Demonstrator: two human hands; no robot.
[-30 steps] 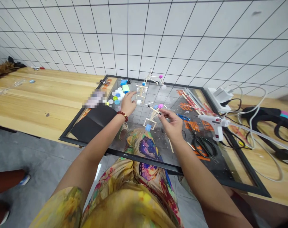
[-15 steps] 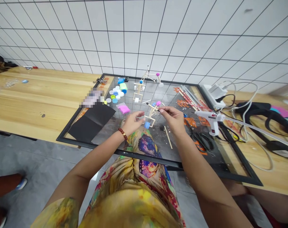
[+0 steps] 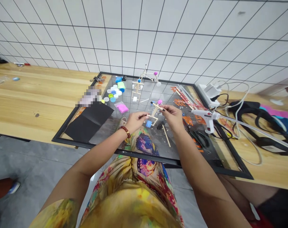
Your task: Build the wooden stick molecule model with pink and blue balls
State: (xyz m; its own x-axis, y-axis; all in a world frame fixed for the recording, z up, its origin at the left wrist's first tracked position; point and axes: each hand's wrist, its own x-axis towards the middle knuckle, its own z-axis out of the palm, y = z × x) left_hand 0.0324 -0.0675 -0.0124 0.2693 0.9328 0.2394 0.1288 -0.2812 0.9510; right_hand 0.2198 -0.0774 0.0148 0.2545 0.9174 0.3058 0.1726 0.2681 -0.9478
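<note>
My left hand [image 3: 137,121] pinches the near left side of a small wooden-stick model [image 3: 154,111]. A blue cylinder [image 3: 148,123] sits low on this model, and a pink ball [image 3: 160,102] shows at its far end. Between its thumb and fingers, my right hand [image 3: 173,116] grips one end of a black-tipped wooden stick [image 3: 157,106], which lies across the model's top. I cannot tell whether that stick is joined to it. A loose wooden stick [image 3: 166,136] rests on the glass below my right hand.
Another stick model [image 3: 137,87] stands farther back on the black-framed glass [image 3: 144,154]. Bottle caps [image 3: 114,92], a pink clay packet [image 3: 122,108] and black card [image 3: 89,122] lie left. Right are a glue gun [image 3: 206,117], scissors [image 3: 199,139] and white cables [image 3: 238,95].
My left fingers have closed on the model's near side. The black-tipped stick stays in my right hand, over the model. The whole view has shifted slightly.
</note>
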